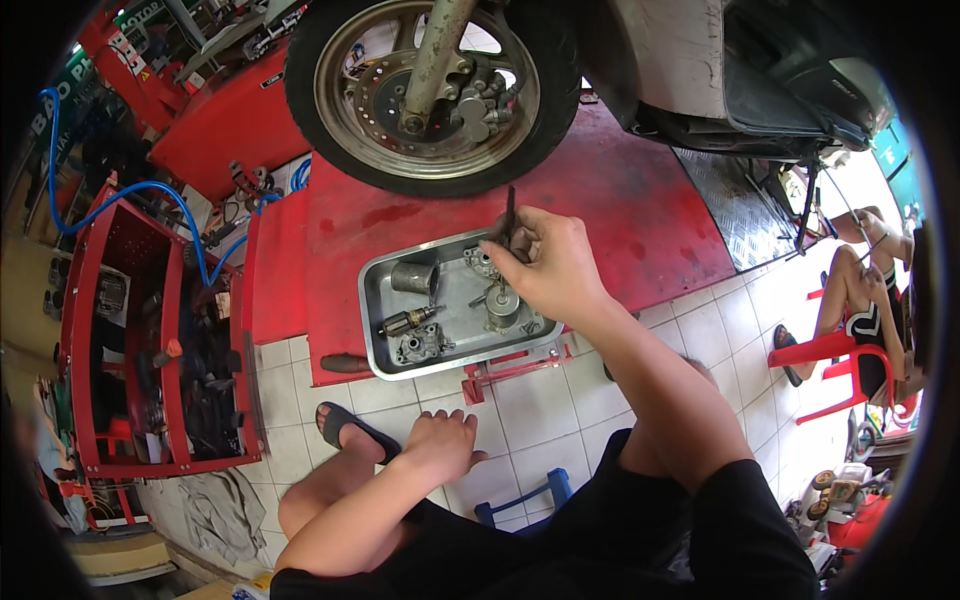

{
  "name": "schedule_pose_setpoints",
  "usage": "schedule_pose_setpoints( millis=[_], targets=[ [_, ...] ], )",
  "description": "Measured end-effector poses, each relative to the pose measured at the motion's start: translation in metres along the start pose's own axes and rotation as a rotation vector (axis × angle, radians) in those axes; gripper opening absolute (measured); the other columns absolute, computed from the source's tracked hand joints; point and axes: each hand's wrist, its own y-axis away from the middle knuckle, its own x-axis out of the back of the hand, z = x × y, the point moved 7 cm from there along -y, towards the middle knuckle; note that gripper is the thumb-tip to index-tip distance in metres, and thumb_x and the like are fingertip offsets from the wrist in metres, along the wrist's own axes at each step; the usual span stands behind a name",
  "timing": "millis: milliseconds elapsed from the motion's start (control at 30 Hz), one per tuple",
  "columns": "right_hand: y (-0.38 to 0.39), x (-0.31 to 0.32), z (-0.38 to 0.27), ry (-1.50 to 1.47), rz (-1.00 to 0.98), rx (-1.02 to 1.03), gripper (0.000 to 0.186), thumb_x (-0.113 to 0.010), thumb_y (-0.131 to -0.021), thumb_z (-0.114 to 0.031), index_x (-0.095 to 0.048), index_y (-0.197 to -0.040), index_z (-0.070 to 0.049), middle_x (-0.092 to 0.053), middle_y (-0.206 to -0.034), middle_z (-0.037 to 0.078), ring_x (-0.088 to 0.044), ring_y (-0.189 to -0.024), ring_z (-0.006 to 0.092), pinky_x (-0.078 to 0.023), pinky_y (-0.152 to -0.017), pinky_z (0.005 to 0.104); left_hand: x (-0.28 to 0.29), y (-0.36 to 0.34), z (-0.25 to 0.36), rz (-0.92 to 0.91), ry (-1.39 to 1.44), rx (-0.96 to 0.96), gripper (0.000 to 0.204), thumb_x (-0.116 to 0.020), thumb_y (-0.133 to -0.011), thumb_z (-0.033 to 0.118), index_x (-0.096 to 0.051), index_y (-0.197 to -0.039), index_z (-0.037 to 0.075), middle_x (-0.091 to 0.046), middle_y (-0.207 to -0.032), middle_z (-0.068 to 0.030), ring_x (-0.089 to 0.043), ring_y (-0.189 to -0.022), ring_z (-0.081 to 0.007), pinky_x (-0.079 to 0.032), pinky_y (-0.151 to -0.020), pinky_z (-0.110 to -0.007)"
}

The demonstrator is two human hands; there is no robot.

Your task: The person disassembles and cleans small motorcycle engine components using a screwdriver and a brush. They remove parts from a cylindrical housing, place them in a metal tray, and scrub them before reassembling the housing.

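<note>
My right hand [535, 250] grips a dark slender tool [510, 208], held upright over the right part of a metal tray [378, 286]. Beneath that hand are a round metal part [501, 308] and a cast metal piece [477, 259]. The tray also holds a metal cylinder [414, 277], a small cylindrical assembly [405, 321] and another casting [420, 347]. My left hand [440, 442] hangs palm down below the tray, over the tiles, with fingers loosely apart and nothing in them. A dark handle [345, 363] lies beside the tray's lower left.
A motorbike's front wheel [430, 170] stands on a red platform [645, 230] above the tray. Left are a red tool cart [237, 400] and blue hose [120, 195]. A blue stool [557, 484] is below me. Another person [850, 280] sits right by a red chair [815, 350].
</note>
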Motion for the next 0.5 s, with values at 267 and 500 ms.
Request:
schedule_pose_setpoints(
  millis=[267, 500],
  targets=[
    [0.003, 0.010, 0.008, -0.009, -0.011, 0.033, 0.019, -0.076, -0.080, -0.012, -0.069, -0.092, 0.002, -0.059, -0.060, 0.012, -0.057, -0.051, 0.0214, -0.046, -0.055, 0.0342, 0.004, -0.004, 0.010, 0.038, 0.035, -0.021, 0.057, -0.064, -0.093, 0.049, -0.062, -0.121, -0.001, -0.068, -0.113, -0.0146, -0.067, -0.106, -0.0305, -0.053, -0.089, -0.043],
    [0.012, -0.004, -0.003, 0.003, -0.064, 0.002, 0.019, -0.076, -0.080, -0.011, -0.070, -0.093, 0.002, -0.058, -0.059, 0.012, -0.056, -0.051, 0.0222, -0.046, -0.054, 0.0346, 0.000, 0.001, 0.001, 0.022, 0.016, -0.019, 0.058, -0.064, -0.093, 0.049, -0.061, -0.122, -0.001, -0.067, -0.113, -0.0146, -0.067, -0.106, -0.0304, -0.053, -0.088, -0.043]
  ],
)
